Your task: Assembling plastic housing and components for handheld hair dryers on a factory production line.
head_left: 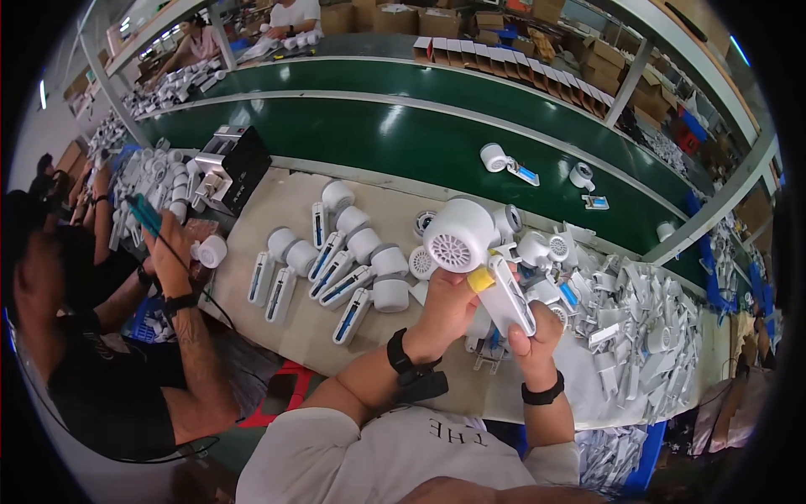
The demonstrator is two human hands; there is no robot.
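Note:
Both my hands hold one white device shaped like a small hair dryer (460,233), with a round grilled head and a straight handle (507,302). My left hand (449,309) grips it where head and handle meet, its fingers closed around a small yellow piece (480,279) there; I cannot tell what that is. Lower down, my right hand (537,334) is closed on the handle's end. To the left on the table, several similar devices (389,294) lie in rows, their handles open and showing blue parts inside.
A large heap of white plastic handle parts (646,344) covers the table's right side. Behind runs a green conveyor belt (361,126) carrying a few devices. A black machine (235,168) stands at the table's back left. At left, a co-worker's hand (172,260) holds a teal tool (144,215).

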